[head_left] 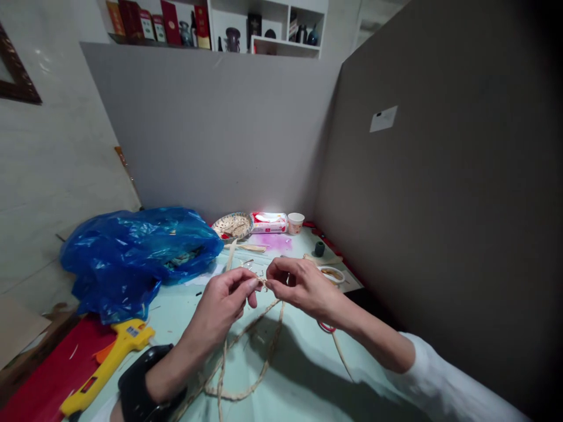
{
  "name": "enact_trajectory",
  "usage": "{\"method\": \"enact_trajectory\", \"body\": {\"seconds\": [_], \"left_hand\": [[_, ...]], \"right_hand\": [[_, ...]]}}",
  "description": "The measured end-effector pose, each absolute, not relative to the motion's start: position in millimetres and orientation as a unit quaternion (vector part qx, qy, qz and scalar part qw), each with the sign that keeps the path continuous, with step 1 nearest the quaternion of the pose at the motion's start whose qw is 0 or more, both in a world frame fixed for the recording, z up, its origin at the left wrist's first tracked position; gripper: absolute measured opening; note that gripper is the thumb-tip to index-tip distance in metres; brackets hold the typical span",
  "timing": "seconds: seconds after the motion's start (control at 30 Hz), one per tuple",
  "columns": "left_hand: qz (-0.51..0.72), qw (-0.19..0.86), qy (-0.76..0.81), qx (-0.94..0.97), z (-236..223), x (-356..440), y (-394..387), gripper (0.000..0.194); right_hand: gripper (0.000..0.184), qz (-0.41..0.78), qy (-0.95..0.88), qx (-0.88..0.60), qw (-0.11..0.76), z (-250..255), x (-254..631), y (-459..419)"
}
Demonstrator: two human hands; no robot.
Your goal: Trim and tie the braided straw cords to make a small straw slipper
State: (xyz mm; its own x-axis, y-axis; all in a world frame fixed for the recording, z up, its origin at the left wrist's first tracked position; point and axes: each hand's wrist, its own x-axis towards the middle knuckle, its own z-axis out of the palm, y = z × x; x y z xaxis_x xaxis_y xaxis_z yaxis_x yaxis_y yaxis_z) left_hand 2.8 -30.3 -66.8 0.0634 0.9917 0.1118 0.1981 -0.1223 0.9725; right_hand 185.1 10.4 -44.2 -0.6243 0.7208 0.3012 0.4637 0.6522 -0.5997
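Observation:
Both hands meet above the middle of the table, pinching a pale braided straw cord (275, 343). My left hand (231, 296) is closed on it between thumb and fingers, with a strand standing up behind that hand. Just to the right, my right hand (301, 281) pinches the cord a short way along, thumb against forefinger. From the hands the cord hangs down and loops over the table toward me. The exact spot between the fingertips is small and partly hidden by them.
A blue plastic bag (141, 252) lies at left, a yellow glue gun (109, 366) in front of it. Behind stand a basket (233, 225), a red-and-white packet (269, 223) and a paper cup (295, 223). A dark spool-like object (319, 248) is at right. Grey panels (211, 135) enclose the table.

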Motion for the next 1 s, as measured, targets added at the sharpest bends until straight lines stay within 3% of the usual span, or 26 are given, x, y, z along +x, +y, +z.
{"method": "enact_trajectory", "body": {"seconds": [0.13,0.3,0.43,0.73,1.0], "left_hand": [[0.433,0.377,0.525,0.628,-62,4,-29,0.023],[0.423,0.297,0.524,0.677,-53,10,-35,0.019],[0.416,0.288,0.510,0.696,-51,15,-33,0.019],[0.436,0.316,0.529,0.656,-67,14,-26,0.029],[0.487,0.313,0.539,0.612,-78,20,-28,0.036]], "right_hand": [[0.012,0.205,-0.870,-0.354,0.274,-38,197,2],[0.013,0.183,-0.893,-0.349,0.217,-28,204,-2],[0.026,0.251,-0.883,-0.323,0.229,-29,200,4],[0.017,0.385,-0.764,-0.394,0.336,-56,197,10],[0.019,0.530,-0.685,-0.355,0.351,-72,182,1]]}}
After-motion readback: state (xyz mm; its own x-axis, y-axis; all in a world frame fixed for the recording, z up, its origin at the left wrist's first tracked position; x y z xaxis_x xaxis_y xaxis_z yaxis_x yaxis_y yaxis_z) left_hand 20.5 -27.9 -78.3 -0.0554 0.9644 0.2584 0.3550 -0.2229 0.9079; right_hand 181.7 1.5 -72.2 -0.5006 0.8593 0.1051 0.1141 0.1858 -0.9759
